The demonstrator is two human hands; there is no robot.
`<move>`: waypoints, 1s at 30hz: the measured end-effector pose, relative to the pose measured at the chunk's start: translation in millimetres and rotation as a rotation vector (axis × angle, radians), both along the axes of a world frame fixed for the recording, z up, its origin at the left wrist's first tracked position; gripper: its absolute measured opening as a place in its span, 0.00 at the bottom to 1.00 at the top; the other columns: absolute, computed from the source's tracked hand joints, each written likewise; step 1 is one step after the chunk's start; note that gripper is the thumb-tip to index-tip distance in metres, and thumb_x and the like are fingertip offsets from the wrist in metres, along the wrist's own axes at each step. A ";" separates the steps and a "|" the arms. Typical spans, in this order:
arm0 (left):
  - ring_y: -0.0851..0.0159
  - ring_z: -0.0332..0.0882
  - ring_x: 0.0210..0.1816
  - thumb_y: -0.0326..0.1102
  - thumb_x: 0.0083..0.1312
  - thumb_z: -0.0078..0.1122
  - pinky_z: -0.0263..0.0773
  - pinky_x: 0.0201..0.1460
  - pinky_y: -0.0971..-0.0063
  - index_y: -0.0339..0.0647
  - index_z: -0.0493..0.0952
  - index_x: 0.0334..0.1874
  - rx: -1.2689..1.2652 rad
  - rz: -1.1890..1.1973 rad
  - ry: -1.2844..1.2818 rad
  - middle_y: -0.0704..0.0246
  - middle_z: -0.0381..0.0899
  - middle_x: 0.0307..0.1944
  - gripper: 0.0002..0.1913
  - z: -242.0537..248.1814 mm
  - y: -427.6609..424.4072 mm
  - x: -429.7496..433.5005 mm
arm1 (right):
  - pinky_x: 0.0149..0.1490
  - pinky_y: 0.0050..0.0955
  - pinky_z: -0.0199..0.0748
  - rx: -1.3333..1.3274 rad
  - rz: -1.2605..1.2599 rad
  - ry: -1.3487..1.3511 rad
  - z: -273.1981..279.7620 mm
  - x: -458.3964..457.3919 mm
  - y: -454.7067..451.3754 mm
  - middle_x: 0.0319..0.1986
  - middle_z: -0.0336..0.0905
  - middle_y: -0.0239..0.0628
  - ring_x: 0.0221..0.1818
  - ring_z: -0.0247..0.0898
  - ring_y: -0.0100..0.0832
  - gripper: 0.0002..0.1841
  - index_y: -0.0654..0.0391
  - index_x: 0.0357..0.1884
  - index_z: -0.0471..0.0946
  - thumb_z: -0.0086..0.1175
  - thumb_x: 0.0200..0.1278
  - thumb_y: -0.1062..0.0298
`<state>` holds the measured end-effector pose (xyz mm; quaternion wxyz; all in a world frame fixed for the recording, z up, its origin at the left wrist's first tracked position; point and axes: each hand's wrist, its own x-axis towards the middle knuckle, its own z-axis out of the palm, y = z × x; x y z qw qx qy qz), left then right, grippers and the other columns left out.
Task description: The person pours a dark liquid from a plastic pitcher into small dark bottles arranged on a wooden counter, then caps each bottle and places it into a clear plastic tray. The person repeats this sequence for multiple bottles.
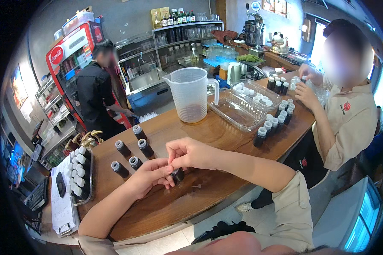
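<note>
Both my hands meet over a small dark-filled bottle [177, 176] at the middle of the wooden counter [191, 197]. My left hand [154, 175] closes around its upper part from the left. The fingertips of my right hand [186, 154] pinch together at the bottle's top; whatever they pinch is hidden. Several uncapped dark-filled bottles [144, 148] stand just beyond and left of my hands. A translucent measuring jug [191, 95] with a little brownish liquid stands farther back. To its right are an empty clear plastic tray [237, 113] and a clear container holding white caps [258, 95].
At the left, capped bottles fill a clear tray [91, 191], beside a phone [60, 184] on a clipboard [63, 220]. More bottles [260, 137] line the right side. A co-worker [344, 111] handles a bottle at the right; another person [95, 89] stands behind the counter.
</note>
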<state>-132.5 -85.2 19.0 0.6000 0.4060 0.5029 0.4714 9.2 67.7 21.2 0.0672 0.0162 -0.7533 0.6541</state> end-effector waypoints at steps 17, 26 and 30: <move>0.73 0.79 0.36 0.36 0.65 0.59 0.76 0.42 0.81 0.36 0.72 0.51 -0.024 0.032 -0.076 0.71 0.76 0.41 0.16 1.2 0.3 -1.9 | 0.30 0.22 0.61 0.015 -0.039 0.100 -1.0 1.9 -5.7 0.21 0.71 0.31 0.26 0.64 0.19 0.07 0.60 0.24 0.69 0.56 0.52 0.75; 0.73 0.79 0.35 0.35 0.65 0.60 0.76 0.42 0.81 0.36 0.72 0.50 -0.021 0.019 -0.087 0.71 0.77 0.38 0.15 -0.4 1.2 -4.1 | 0.31 0.23 0.62 0.066 -0.073 0.096 -2.0 0.7 -6.4 0.21 0.72 0.32 0.27 0.65 0.21 0.07 0.61 0.23 0.70 0.58 0.51 0.72; 0.73 0.79 0.34 0.35 0.64 0.61 0.76 0.41 0.81 0.36 0.72 0.49 -0.018 0.033 -0.089 0.71 0.77 0.37 0.15 -0.9 1.1 -3.0 | 0.30 0.22 0.61 0.051 -0.086 0.072 -4.0 1.1 -6.5 0.21 0.73 0.32 0.26 0.66 0.21 0.07 0.60 0.24 0.71 0.59 0.51 0.72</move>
